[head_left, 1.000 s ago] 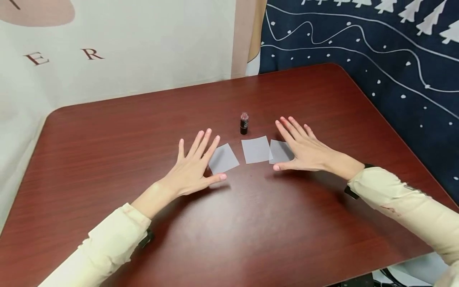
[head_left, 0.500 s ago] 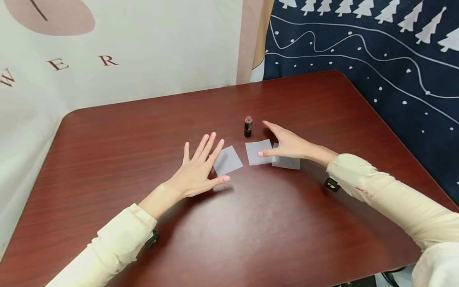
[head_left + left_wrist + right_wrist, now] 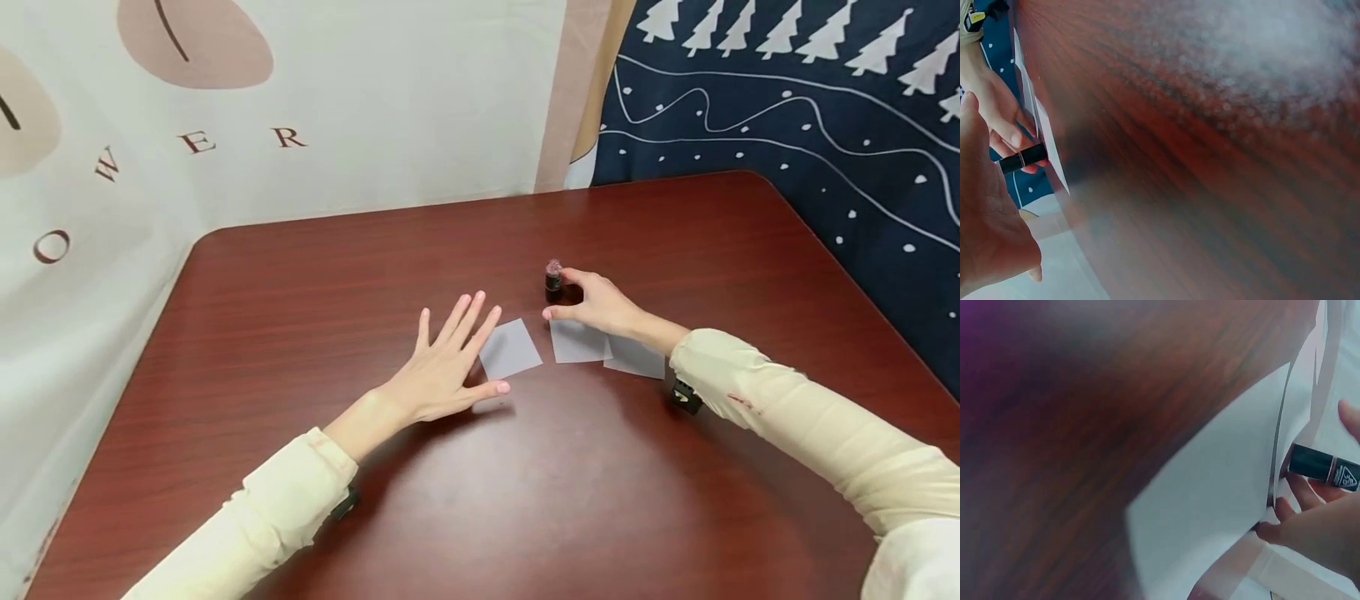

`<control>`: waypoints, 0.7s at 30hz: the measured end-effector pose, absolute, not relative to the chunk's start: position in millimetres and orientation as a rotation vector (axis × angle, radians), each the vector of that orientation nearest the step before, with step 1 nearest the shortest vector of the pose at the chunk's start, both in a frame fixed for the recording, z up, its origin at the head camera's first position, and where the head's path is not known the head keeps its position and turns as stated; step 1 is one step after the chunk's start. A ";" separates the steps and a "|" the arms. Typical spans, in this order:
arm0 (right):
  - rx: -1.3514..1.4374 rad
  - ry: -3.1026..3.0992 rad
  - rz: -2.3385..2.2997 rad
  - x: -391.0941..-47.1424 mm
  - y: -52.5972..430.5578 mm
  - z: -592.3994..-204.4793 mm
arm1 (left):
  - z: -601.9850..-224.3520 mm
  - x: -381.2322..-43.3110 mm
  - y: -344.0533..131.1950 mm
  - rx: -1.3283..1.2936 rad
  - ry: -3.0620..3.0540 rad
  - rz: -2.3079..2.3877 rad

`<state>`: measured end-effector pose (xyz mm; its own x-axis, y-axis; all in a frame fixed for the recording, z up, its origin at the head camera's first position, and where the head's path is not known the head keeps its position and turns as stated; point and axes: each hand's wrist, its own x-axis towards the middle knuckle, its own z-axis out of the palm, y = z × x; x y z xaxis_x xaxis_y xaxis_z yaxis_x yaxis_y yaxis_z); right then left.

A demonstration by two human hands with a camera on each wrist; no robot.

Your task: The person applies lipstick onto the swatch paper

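Note:
A small black lipstick-like tube (image 3: pixel 553 285) with a pinkish, see-through top stands upright on the table. My right hand (image 3: pixel 603 307) reaches around its right side, the index finger right at the upper part and the thumb apart in front. In the right wrist view the tube (image 3: pixel 1313 462) lies between the parted thumb and fingers. My left hand (image 3: pixel 438 367) is spread flat, palm down, holding nothing, beside the left pale grey square sheet (image 3: pixel 513 350). A middle sheet (image 3: pixel 581 346) lies partly under the right hand in this view, overlapping the right sheet (image 3: pixel 637 358).
The dark red-brown wooden table (image 3: pixel 510 500) has rounded far corners. A white printed curtain (image 3: pixel 412 108) hangs behind it, and a navy curtain (image 3: pixel 750 158) with white trees stands along the right side. A black wrist camera (image 3: pixel 685 396) sits under the right sleeve.
My right hand has moved left and away from the right sheet to the tube, its fingers going from spread to a thumb-and-finger gap. The left hand stays spread; the head view has shifted.

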<state>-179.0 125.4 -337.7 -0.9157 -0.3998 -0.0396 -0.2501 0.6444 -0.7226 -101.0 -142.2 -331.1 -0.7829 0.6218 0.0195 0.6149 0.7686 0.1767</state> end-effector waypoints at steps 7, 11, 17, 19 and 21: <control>-0.634 2.766 -1.128 -183.0 117.3 -324.2 | -322.4 -101.6 -145.4 0.993 2.967 0.283; -0.973 2.897 -0.950 -177.0 119.5 -307.4 | -308.1 -109.6 -139.4 0.997 3.082 0.290; -1.420 3.027 -0.546 -164.1 124.6 -294.6 | -285.3 -128.7 -108.6 1.187 3.203 0.082; -1.513 3.041 -0.476 -161.6 124.9 -296.5 | -282.9 -133.7 -97.4 1.300 3.185 0.027; -1.593 3.059 -0.427 -159.6 123.6 -298.7 | -282.7 -136.6 -88.0 1.378 3.146 0.009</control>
